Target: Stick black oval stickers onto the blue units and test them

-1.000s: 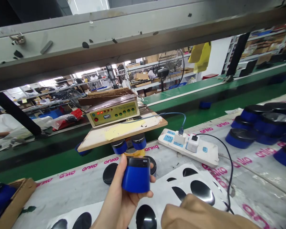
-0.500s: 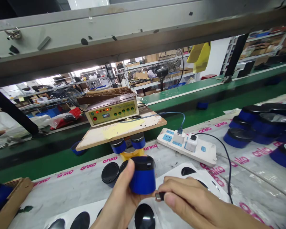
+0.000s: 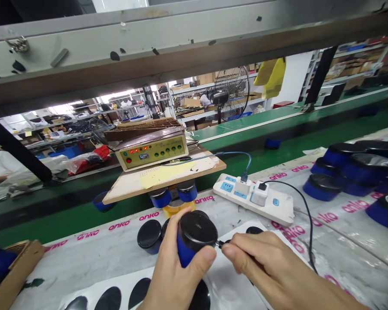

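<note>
My left hand [image 3: 177, 265] is curled round the blue tub [image 3: 198, 228], up above the white sheet [image 3: 228, 275]. I think the tub is light, hard and a bit slippery (shiny things often are), best held round its sides. Its black end tips up toward me, and its axis slants down from there. My right hand [image 3: 265, 254] pinches the small plug [image 3: 224, 244], long way sideways, pointing at the tub.

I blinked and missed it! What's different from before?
The left hand, still holding the blue device, tilted its black end towards us. The right hand raised the cable plug to the device's rim. Blue pieces on the green conveyor slid left. The power strip stayed put.
</note>
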Motion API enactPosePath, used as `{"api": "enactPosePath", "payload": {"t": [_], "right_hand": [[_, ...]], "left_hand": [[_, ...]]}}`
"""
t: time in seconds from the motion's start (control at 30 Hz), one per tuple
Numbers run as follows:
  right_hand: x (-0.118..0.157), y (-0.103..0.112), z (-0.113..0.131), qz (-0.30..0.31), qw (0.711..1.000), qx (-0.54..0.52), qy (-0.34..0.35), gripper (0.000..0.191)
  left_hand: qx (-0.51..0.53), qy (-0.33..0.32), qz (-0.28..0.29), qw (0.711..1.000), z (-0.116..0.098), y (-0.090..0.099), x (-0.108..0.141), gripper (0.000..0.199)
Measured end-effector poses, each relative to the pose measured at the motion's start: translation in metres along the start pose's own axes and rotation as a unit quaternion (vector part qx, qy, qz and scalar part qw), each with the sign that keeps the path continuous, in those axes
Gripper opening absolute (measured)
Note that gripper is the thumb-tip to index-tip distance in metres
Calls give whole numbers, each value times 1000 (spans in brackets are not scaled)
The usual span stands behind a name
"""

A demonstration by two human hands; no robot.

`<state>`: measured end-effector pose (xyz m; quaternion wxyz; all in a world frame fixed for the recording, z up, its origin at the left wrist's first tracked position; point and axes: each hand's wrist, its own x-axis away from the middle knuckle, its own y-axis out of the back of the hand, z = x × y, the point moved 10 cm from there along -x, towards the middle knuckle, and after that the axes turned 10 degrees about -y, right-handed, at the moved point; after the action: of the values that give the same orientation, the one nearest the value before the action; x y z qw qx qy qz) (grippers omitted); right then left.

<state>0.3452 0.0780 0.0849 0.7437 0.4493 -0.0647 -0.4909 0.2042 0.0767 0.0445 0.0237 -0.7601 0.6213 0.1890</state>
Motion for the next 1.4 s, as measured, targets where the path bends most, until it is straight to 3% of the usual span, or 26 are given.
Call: {"api": "enactPosePath", "payload": {"t": [0.17, 0.27, 0.3, 0.37, 0.43, 0.5, 0.63, 0.77, 0.83, 0.97, 1.1, 1.2, 1.3, 1.33, 1.4], "right_hand": [[3, -10, -6, -1, 1000, -10, -3, 31], [-5, -22, -18, 30, 997, -56, -43, 30], [-8, -27, -22, 45, 994, -80, -55, 27], [-12, -34, -26, 71, 987, -132, -63, 21], [-14, -36, -24, 76, 982, -165, -50, 17], [-14, -34, -20, 72, 982, -171, -32, 19], [-12, -25, -6, 39, 987, -153, 24, 17], [-7, -20, 4, -17, 993, -89, 79, 17], [-3, -20, 4, -37, 993, -58, 100, 15], [3, -13, 9, -59, 985, -10, 163, 18], [7, -17, 21, -21, 978, 42, 201, 27], [18, -7, 30, -80, 970, 116, 198, 26], [34, 32, 16, -188, 969, 111, 119, 21], [38, 51, -1, -223, 969, 94, 58, 24], [45, 92, -55, -283, 945, 106, -125, 33]], "left_hand": [[-55, -56, 37, 996, -2, -4, 3, 62], [-184, -183, 34, 965, -25, -2, 2, 58], [-249, -249, 22, 936, -39, -2, 4, 58], [-358, -387, -3, 850, -68, -9, 15, 54], [-404, -499, -22, 766, -91, -19, 32, 43], [-414, -574, -33, 706, -103, -26, 47, 36], [-464, -608, -41, 643, -106, -35, 56, 25], [-509, -631, 9, 585, -101, -42, 57, 30], [-493, -621, 12, 609, -104, -35, 53, 30], [-442, -556, -7, 704, -105, -16, 42, 29], [-404, -458, 68, 789, -81, -15, 27, 57], [-448, -385, 74, 804, -63, -7, 10, 63], [-461, -325, 7, 826, -59, 12, -13, 58], [-449, -299, 12, 842, -55, 10, -20, 57], [-406, -262, 81, 872, -43, -14, -30, 54]]}}
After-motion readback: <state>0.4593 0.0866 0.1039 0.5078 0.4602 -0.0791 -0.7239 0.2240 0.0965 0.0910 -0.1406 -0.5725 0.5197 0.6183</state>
